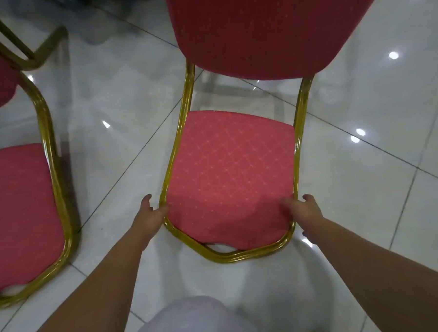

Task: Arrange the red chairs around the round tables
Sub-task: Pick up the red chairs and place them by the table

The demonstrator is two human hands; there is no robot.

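Note:
A red chair [228,175] with a gold metal frame faces me in the middle of the view, its padded backrest at the top. My left hand [150,215] grips the frame at the seat's front left corner. On the opposite side my right hand [304,209] grips the frame at the front right corner. The fingers of both hands curl under the seat edge, out of sight. A second red chair [19,209] of the same kind stands at the left edge, only partly in view.
Glossy white floor tiles [366,196] with light reflections spread all around. A gap of bare floor separates the two chairs. My pale trousers [193,322] show at the bottom. No round table is in view.

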